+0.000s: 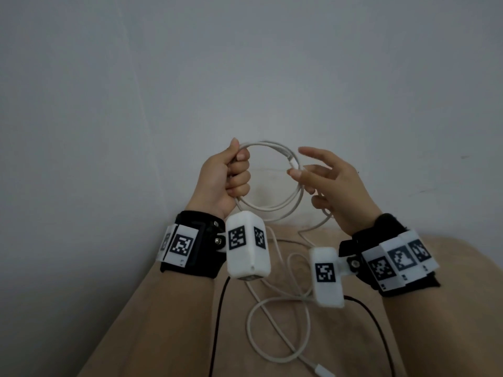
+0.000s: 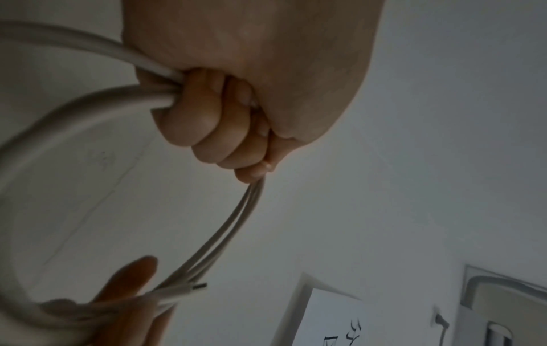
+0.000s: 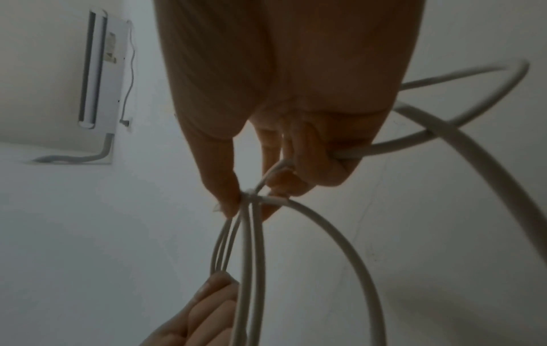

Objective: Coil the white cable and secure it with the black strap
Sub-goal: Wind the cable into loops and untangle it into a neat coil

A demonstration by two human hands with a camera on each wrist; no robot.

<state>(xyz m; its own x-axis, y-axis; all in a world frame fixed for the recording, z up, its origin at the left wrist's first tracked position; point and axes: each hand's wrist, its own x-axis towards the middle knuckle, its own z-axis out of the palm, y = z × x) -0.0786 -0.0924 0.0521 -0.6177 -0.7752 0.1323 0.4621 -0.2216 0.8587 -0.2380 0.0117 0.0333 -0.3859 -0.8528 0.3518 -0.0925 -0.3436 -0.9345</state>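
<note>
My left hand (image 1: 231, 178) is raised in front of the wall, and its fist grips one side of a round coil of the white cable (image 1: 272, 145). Its curled fingers (image 2: 207, 121) close round several strands. On the coil's opposite side, my right hand (image 1: 321, 180) touches thumb and forefinger to the strands near a white plug (image 1: 292, 161). Its lower fingers (image 3: 322, 161) curl round a strand of the cable (image 3: 325, 224). The plug's metal tip (image 2: 198, 286) sticks out beside the right fingers. The remaining cable (image 1: 253, 322) hangs down and loops loosely on the beige surface. No black strap is in view.
A beige cushioned surface (image 1: 163, 322) lies below my arms against a plain grey wall (image 1: 245, 63). Two black leads (image 1: 217, 322) run down from the wrist cameras. The cable's other plug (image 1: 324, 372) lies near the bottom edge. A wall air conditioner (image 3: 97, 70) shows high up.
</note>
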